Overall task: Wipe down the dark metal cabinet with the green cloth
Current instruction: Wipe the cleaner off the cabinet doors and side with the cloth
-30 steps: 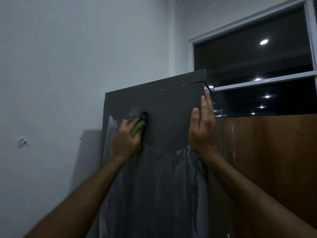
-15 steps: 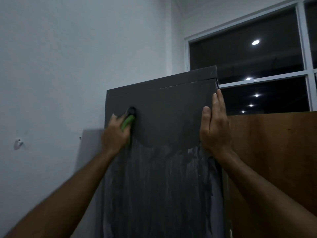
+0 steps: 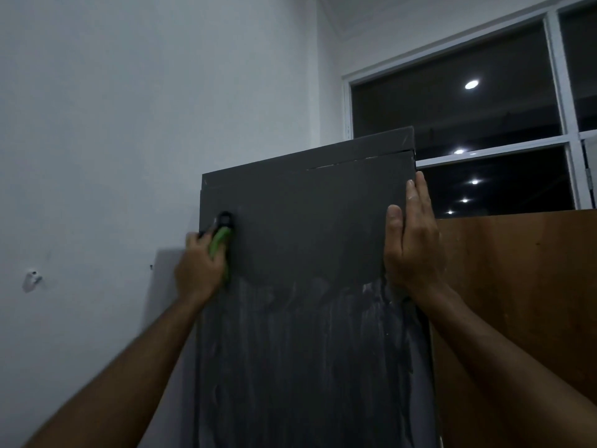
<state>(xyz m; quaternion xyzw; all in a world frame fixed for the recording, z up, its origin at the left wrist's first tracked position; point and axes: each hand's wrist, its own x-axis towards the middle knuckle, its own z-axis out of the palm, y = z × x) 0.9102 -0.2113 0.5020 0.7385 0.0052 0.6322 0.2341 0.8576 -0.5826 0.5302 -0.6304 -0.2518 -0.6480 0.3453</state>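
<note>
Though blurred, left hand (image 3: 197, 270) seemingly grips cloth (image 3: 219, 242)

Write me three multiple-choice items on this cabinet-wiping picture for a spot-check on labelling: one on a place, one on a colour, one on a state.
1. Where does the right hand rest?
A. on the cabinet's right edge
B. on the window
C. on the wall

2. What colour is the thing that the left hand grips?
A. red
B. green
C. white

3. How does the cabinet front look?
A. streaked all over
B. plain dark above, whitish streaks below
C. streaked above, plain below

Key: 1 A, straight fingers lie along that edge; 2 B, the green cloth shows above the fist; 3 B, the streaks begin below the hands.
</note>
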